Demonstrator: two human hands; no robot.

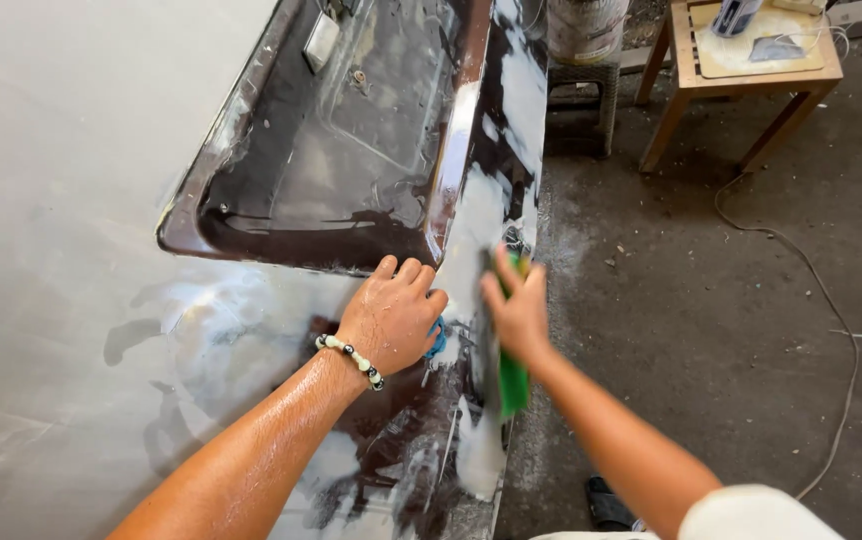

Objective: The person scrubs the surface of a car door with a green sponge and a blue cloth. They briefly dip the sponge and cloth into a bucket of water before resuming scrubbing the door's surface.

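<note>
My left hand [394,315], with a bead bracelet on the wrist, presses flat on the wet dark brown panel [371,420], and a bit of blue cloth [437,340] shows under its fingers. My right hand [518,310] holds a green sanding block [513,375] against the panel's right edge, blurred by motion. White slurry [481,455] streaks the surface below it. A recessed dark window-like opening [351,130] lies just beyond both hands.
A large grey primed surface [61,250] fills the left. On the concrete floor [731,330] at the right stand a wooden stool [751,70], a white bucket [586,25] on a small stool, and a trailing white cable [831,300]. A dark sandal [609,505] shows below.
</note>
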